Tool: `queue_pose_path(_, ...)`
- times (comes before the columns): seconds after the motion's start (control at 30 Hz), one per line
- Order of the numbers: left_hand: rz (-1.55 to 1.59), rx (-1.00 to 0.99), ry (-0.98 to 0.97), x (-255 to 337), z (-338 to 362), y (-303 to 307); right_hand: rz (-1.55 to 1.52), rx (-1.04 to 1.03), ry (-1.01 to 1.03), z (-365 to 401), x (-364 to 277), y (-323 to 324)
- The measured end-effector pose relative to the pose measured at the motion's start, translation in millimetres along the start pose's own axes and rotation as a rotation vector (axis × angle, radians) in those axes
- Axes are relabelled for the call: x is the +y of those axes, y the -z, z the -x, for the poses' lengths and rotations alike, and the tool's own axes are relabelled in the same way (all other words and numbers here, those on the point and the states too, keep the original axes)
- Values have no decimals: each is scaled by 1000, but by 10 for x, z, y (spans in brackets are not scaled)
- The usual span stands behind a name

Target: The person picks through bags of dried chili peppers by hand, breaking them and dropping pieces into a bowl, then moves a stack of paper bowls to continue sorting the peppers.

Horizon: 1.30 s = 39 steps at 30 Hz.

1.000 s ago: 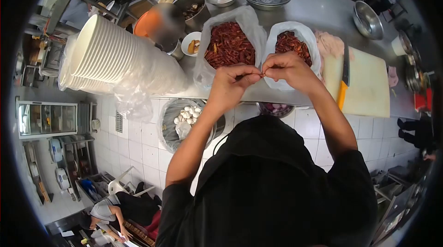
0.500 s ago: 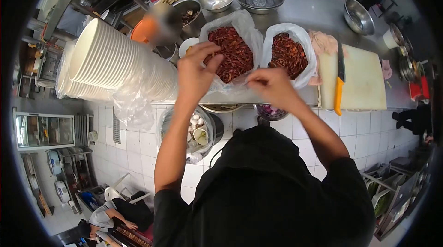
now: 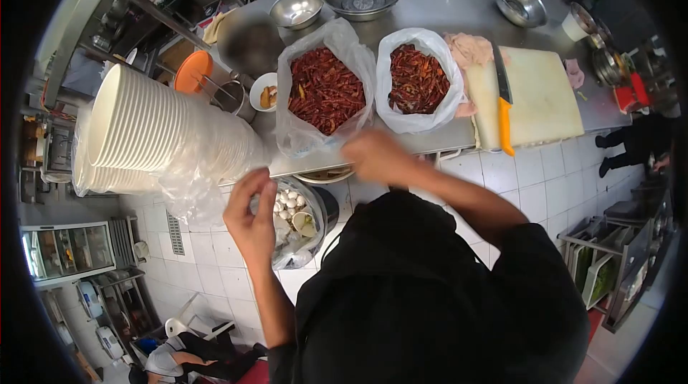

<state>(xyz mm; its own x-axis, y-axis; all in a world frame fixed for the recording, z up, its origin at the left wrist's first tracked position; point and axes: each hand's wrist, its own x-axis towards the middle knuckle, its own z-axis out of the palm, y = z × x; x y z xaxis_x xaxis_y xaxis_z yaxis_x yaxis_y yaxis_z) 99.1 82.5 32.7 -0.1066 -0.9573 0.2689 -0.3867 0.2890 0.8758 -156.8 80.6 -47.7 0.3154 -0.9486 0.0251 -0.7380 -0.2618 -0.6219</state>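
1. One long steel desk (image 3: 459, 7) is stretching across the top of the view.
2. A tall stack of white bowls (image 3: 140, 129), wrapped in clear plastic, is lying tilted at the desk's left end.
3. A pale cutting board (image 3: 545, 90) is sitting at the right. An orange-handled knife (image 3: 504, 108) is resting along its left edge, blade pointing away from the person.
4. Two clear plastic bags are standing open in the middle of the desk, close to its front edge. The left chilli bag (image 3: 326, 90) is the bigger one, and the right chilli bag (image 3: 417, 79) is sitting just beside it. Both are brimming with dried, wrinkled, dark red chillies, with a few orange ones showing among them.
5. A plastic-lined bin (image 3: 315, 201) is standing on the tiled floor below the desk edge, holding white rounded pieces and scraps.
6. The right hand (image 3: 376, 157) is reaching forward on a bent arm and hovering at the desk's front edge, just in front of the left chilli bag. It is blurring with motion, so I cannot tell how its grip is set.
7. The left hand (image 3: 251, 219) is hanging off the desk over the bin's left rim, with its fingers pointing up towards the desk. Its grip is together, the fingertips (image 3: 264, 187) gathering against the thumb. I cannot tell whether anything is pinched between them.
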Motion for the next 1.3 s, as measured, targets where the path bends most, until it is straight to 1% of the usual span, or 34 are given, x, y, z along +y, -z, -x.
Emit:
queue_pose_path(0.03,39,16,73,-113,125,3,-176,320,65,85,406,98)
queue_pose_path(0.07,77,30,147,-162,217,7,-61,314,-139,183,517,446)
queue_pose_path(0.1,82,12,193,-145,284,-25,38,450,-179,230,803,542)
queue_pose_path(0.17,147,-2,183,-237,349,-133,275,513,-251,224,1269,697)
queue_pose_path(0.27,105,-88,172,-167,284,-331,375,438,-281,65,1668,796)
queue_pose_path(0.37,112,-136,111,38,188,-552,445,326,-304,-124,1878,788)
queue_pose_path(0.4,110,-156,129,97,177,-598,460,270,-334,-178,1923,796)
queue_pose_path(0.47,105,-174,106,160,158,-690,485,153,-390,-272,2001,780)
queue_pose_path(0.57,93,-179,106,163,143,-772,477,170,-393,-298,2093,713)
queue_pose_path(0.67,88,-155,106,158,130,-844,509,210,-299,-249,2158,632)
queue_pose_path(0.77,83,-168,122,220,61,-919,487,238,-258,-169,1991,746)
queue_pose_path(0.87,82,-185,88,287,-48,-1045,444,359,-242,-28,1812,915)
queue_pose_path(0.97,95,-235,-7,289,-201,-1281,363,431,-159,78,1763,1071)
queue_pose_path(1.1,28,-305,-129,383,-410,-1606,229,420,-223,169,1755,1129)
queue_pose_path(1.13,19,-305,-209,354,-453,-1689,188,425,-226,190,1732,1147)
queue_pose_path(1.17,17,-311,-234,351,-494,-1771,143,424,-230,216,1692,1151)
queue_pose_path(1.23,12,-315,-283,360,-589,-1957,35,420,-224,278,1454,1255)
queue_pose_path(1.27,-10,-299,-341,371,-642,-2041,-18,417,-220,305,1322,1313)
queue_pose_path(1.3,-23,-283,-372,394,-698,-2110,-25,427,-203,322,1214,1361)
